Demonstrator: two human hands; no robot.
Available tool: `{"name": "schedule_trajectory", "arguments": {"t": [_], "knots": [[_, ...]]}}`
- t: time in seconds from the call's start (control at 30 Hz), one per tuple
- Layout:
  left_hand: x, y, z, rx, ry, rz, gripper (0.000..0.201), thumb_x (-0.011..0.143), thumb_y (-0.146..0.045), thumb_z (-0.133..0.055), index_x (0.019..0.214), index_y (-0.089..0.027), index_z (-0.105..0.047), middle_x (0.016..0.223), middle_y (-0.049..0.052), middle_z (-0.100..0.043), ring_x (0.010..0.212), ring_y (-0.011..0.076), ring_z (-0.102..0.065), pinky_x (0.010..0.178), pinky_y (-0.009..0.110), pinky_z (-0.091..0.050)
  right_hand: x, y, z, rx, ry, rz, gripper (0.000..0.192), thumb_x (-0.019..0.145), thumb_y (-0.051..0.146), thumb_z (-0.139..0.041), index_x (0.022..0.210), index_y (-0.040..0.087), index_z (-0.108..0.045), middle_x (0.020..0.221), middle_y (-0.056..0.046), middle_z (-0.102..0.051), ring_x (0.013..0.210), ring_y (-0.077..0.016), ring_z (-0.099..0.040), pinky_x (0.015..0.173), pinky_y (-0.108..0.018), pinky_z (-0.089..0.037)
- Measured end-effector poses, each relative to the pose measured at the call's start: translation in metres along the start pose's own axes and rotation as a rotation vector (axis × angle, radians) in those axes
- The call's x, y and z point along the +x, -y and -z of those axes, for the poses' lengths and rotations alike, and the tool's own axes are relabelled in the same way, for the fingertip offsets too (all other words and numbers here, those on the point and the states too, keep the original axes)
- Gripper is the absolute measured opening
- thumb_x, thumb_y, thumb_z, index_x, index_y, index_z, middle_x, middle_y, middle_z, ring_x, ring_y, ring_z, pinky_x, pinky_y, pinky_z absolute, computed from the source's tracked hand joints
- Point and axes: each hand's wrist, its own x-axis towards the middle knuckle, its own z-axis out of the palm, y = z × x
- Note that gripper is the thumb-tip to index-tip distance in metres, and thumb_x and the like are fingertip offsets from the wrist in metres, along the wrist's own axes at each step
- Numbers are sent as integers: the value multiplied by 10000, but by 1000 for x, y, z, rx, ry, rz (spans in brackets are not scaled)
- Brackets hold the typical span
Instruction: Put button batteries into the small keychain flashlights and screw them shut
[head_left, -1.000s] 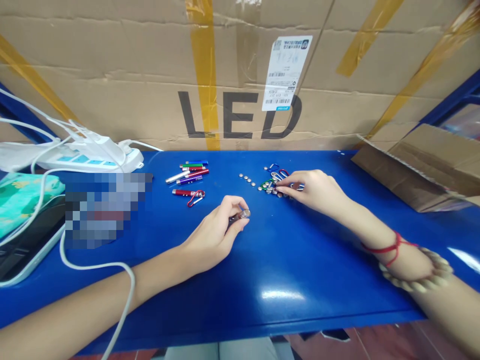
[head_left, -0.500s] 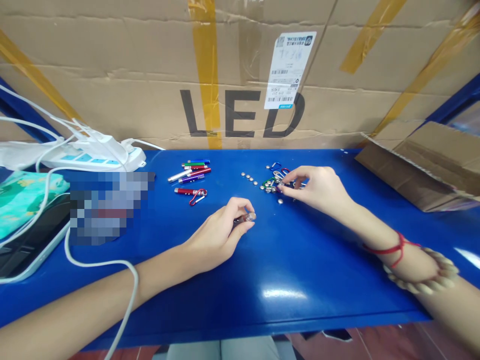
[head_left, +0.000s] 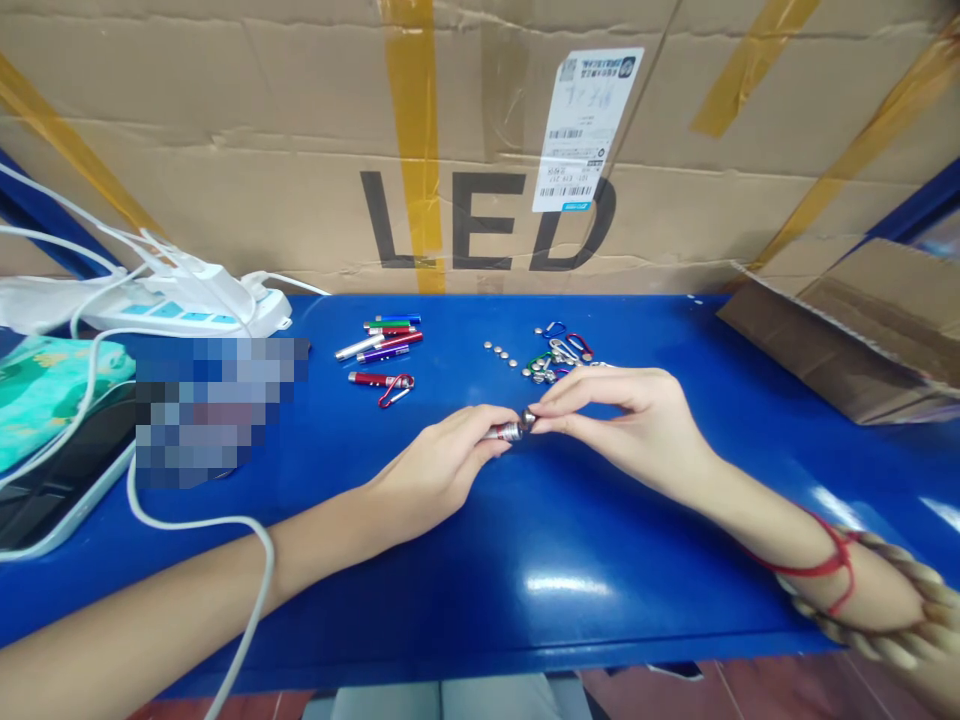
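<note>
My left hand (head_left: pixel 442 455) is closed around a small penlight tube (head_left: pixel 506 431), its silver threaded end pointing right. My right hand (head_left: pixel 630 415) pinches a small round metal piece (head_left: pixel 528 419) between thumb and fingertips, right at that end of the tube; whether the two touch I cannot tell. Behind my right hand lies a pile of coloured carabiner clips (head_left: pixel 559 352) with small silver parts, partly hidden by the fingers. Several button cells (head_left: pixel 503 355) lie in a slanting row left of the pile. Further left is a red penlight (head_left: pixel 371 379) with a red carabiner attached.
Several coloured penlights (head_left: pixel 386 340) lie grouped on the blue table (head_left: pixel 600 540). A white power strip (head_left: pixel 187 305) with cables, a phone-like black device (head_left: pixel 67 470) and a green packet (head_left: pixel 52 390) occupy the left. An open cardboard box (head_left: pixel 810 350) stands right; a large carton (head_left: pixel 262 150) backs the table.
My right hand has come left and toward me from the carabiner pile, bringing the small round metal piece to the tube's end. My left hand has turned the tube slightly, staying nearly in place.
</note>
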Motion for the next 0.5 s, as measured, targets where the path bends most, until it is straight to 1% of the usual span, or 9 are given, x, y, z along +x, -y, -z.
{"name": "schedule_trajectory", "arguments": {"t": [0.07,0.13,0.2,0.27,0.37,0.43,0.5], "knots": [[0,1,0,20,-15,-24,209,929,-173,-352,1084,-181,-492,868,26,-574,803,159,-570,782,243,-457,1,-1,-1,62,33,-5,46,745,217,-680,712,199,-707,731,-14,-704,673,-123,-644,646,-239,-525],[0,2,-1,30,-24,-60,216,932,-165,-355,1091,-164,-502,842,28,-569,773,154,-567,787,240,-463,1,-1,-3,125,63,-78,41,725,214,-696,694,191,-711,720,-15,-702,665,-122,-644,642,-237,-523],[-1,3,-1,43,-25,-120,217,942,-153,-344,1081,-149,-510,814,28,-563,748,149,-562,774,232,-466,0,-1,-4,212,83,-227,59,676,231,-734,669,178,-707,699,-18,-701,643,-125,-642,619,-235,-524],[-1,3,-1,59,-29,-190,213,958,-149,-332,1061,-136,-518,798,31,-556,738,146,-554,748,223,-464,0,-1,-5,325,129,-419,111,622,250,-767,652,164,-702,651,-15,-693,589,-119,-631,565,-224,-519],[-2,4,-2,73,-51,-267,211,980,-166,-326,1041,-129,-525,793,34,-546,726,145,-531,710,219,-445,2,-1,-6,507,213,-660,143,571,242,-788,619,149,-691,548,7,-656,492,-83,-586,493,-190,-496],[-3,4,-2,66,-28,-281,216,987,-176,-323,1040,-129,-528,790,32,-535,716,144,-514,689,217,-429,3,-1,-6,595,239,-763,161,520,208,-809,589,143,-679,506,20,-634,464,-64,-563,474,-166,-488],[-3,4,-2,48,15,-270,221,987,-173,-318,1043,-128,-527,784,30,-525,706,143,-503,671,217,-416,3,-2,-8,635,233,-824,192,465,172,-826,569,135,-670,502,20,-631,459,-54,-556,464,-146,-487]]}}
